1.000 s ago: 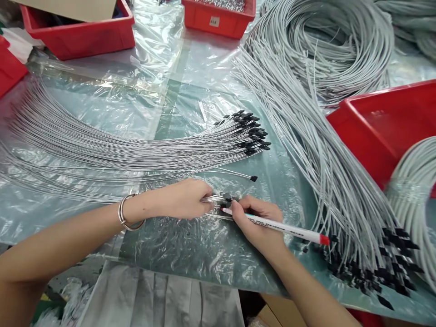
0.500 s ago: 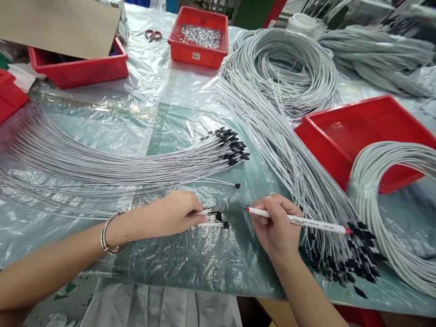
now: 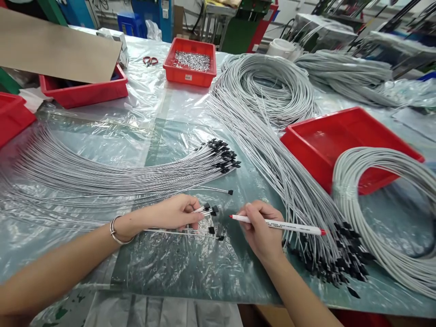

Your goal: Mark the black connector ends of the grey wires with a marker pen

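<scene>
My left hand (image 3: 182, 211) is closed on a few thin grey cables, and their black connector ends (image 3: 210, 209) stick out past the fingertips. Below it, two more cables (image 3: 190, 232) with black ends lie on the plastic sheet. My right hand (image 3: 264, 227) grips a white marker pen (image 3: 289, 225) with a red tip pointing left toward the connectors, a short gap away. One single cable end (image 3: 230, 192) lies just beyond. Behind, a wide fan of cables (image 3: 136, 177) spreads leftward from a cluster of black connectors (image 3: 223, 155).
A large cable bundle (image 3: 265, 150) runs down right of my right hand. Beside it are an empty-looking red tray (image 3: 354, 131) and a coiled cable (image 3: 347, 181). A red bin (image 3: 190, 78) of small metal parts, scissors (image 3: 150, 61) and a cardboard-covered red tray (image 3: 91, 95) stand farther back.
The left hand has raised a few connector ends off the sheet, parting them from two that stay lower. The pen remains in the right hand. The view has tilted up.
</scene>
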`<act>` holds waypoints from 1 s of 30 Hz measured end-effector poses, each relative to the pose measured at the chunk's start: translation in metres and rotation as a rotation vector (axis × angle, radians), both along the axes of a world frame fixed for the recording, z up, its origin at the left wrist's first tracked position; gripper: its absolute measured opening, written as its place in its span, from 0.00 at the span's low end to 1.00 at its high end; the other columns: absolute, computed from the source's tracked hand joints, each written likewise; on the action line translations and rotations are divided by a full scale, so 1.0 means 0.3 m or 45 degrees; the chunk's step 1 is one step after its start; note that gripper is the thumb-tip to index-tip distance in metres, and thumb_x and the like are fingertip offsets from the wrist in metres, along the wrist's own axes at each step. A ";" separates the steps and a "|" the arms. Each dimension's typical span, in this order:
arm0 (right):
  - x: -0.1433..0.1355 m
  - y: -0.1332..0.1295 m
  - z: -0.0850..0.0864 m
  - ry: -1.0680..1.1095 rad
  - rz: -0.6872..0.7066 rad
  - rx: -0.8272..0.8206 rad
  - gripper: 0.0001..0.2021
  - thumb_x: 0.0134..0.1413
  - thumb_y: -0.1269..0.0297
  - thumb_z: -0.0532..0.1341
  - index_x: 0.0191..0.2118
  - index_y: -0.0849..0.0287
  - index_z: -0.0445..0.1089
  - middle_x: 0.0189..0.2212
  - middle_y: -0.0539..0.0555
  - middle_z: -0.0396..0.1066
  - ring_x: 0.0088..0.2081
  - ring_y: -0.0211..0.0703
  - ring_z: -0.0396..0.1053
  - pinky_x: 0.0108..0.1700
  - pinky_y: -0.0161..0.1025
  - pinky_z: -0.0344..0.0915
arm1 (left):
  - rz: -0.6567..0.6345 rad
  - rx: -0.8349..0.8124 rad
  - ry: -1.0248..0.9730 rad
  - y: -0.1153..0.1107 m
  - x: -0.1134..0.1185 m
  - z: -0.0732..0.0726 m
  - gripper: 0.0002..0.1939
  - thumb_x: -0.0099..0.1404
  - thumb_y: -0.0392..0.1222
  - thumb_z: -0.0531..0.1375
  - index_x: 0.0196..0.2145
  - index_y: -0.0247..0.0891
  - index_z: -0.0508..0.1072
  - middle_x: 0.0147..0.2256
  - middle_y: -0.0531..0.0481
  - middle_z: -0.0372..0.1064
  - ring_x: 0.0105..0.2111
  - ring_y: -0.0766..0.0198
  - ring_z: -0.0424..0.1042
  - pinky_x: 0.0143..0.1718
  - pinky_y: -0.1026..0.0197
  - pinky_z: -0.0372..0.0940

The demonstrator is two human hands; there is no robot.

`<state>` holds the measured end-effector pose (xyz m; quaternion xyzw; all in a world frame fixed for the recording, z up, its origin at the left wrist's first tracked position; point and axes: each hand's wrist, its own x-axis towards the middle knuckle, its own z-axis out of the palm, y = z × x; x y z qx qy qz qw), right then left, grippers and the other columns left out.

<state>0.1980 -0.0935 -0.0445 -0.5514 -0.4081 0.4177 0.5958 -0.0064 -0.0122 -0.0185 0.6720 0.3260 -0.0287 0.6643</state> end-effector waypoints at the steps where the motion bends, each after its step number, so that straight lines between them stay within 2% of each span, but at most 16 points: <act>1: 0.001 -0.003 -0.007 -0.018 0.012 -0.017 0.16 0.50 0.58 0.61 0.17 0.60 0.66 0.11 0.48 0.58 0.14 0.32 0.52 0.16 0.32 0.50 | 0.000 0.042 0.012 0.000 0.002 -0.003 0.20 0.60 0.58 0.53 0.28 0.36 0.60 0.23 0.55 0.62 0.18 0.72 0.60 0.17 0.68 0.53; 3: 0.001 -0.006 -0.016 -0.027 0.023 -0.032 0.16 0.51 0.58 0.60 0.18 0.60 0.66 0.11 0.48 0.58 0.15 0.33 0.53 0.17 0.33 0.50 | -0.021 0.087 0.034 0.001 0.003 -0.007 0.21 0.59 0.58 0.55 0.25 0.36 0.60 0.18 0.57 0.53 0.17 0.71 0.61 0.16 0.68 0.51; 5: -0.003 -0.006 -0.020 -0.023 0.023 -0.022 0.14 0.52 0.59 0.60 0.20 0.60 0.67 0.12 0.47 0.58 0.15 0.33 0.53 0.18 0.33 0.50 | -0.063 0.073 0.010 0.002 0.003 -0.006 0.21 0.60 0.58 0.54 0.23 0.36 0.60 0.18 0.57 0.51 0.17 0.70 0.62 0.17 0.68 0.52; 8: -0.011 -0.002 -0.016 -0.061 0.060 0.013 0.13 0.51 0.60 0.61 0.21 0.60 0.66 0.14 0.47 0.59 0.17 0.33 0.54 0.20 0.33 0.52 | -0.123 0.039 -0.050 0.003 0.002 0.001 0.22 0.62 0.58 0.51 0.24 0.35 0.63 0.20 0.54 0.57 0.19 0.69 0.65 0.19 0.68 0.57; 11: -0.013 -0.002 -0.012 -0.110 0.106 0.023 0.13 0.51 0.59 0.61 0.20 0.60 0.65 0.14 0.48 0.60 0.18 0.34 0.55 0.21 0.34 0.53 | -0.093 0.030 -0.018 0.004 0.003 0.006 0.23 0.60 0.60 0.52 0.26 0.35 0.65 0.25 0.51 0.63 0.20 0.69 0.66 0.20 0.67 0.59; 14: -0.011 -0.006 -0.013 -0.113 0.117 0.004 0.14 0.52 0.58 0.60 0.21 0.60 0.66 0.13 0.48 0.59 0.17 0.34 0.54 0.19 0.34 0.53 | -0.044 -0.001 0.020 0.002 0.003 0.006 0.24 0.60 0.62 0.51 0.27 0.35 0.64 0.27 0.50 0.67 0.19 0.69 0.67 0.17 0.68 0.55; 18: -0.017 -0.010 -0.002 -0.140 0.143 -0.011 0.13 0.53 0.59 0.59 0.22 0.60 0.68 0.14 0.49 0.61 0.15 0.34 0.55 0.16 0.32 0.51 | -0.022 -0.022 0.037 -0.006 0.005 0.004 0.22 0.62 0.60 0.50 0.26 0.37 0.59 0.25 0.52 0.67 0.17 0.70 0.64 0.18 0.67 0.57; 20: -0.027 -0.008 0.011 -0.234 0.163 0.001 0.14 0.52 0.59 0.58 0.21 0.60 0.67 0.14 0.49 0.62 0.15 0.34 0.56 0.16 0.31 0.52 | -0.006 0.092 0.084 -0.013 0.009 0.001 0.20 0.63 0.57 0.49 0.24 0.38 0.56 0.21 0.56 0.62 0.15 0.72 0.58 0.17 0.67 0.53; 24: -0.049 0.002 0.024 -0.511 0.170 0.008 0.16 0.52 0.63 0.57 0.16 0.61 0.63 0.12 0.48 0.59 0.15 0.33 0.55 0.18 0.31 0.52 | 0.008 0.491 0.139 -0.025 0.020 -0.015 0.20 0.63 0.51 0.49 0.20 0.38 0.48 0.16 0.57 0.42 0.16 0.71 0.44 0.18 0.63 0.42; 30: -0.063 0.012 -0.006 -0.656 0.250 -0.063 0.17 0.53 0.63 0.56 0.16 0.60 0.57 0.12 0.46 0.53 0.17 0.32 0.51 0.19 0.31 0.49 | -0.035 0.504 0.186 -0.023 0.027 -0.028 0.18 0.63 0.47 0.48 0.20 0.38 0.48 0.17 0.56 0.42 0.17 0.70 0.43 0.18 0.61 0.41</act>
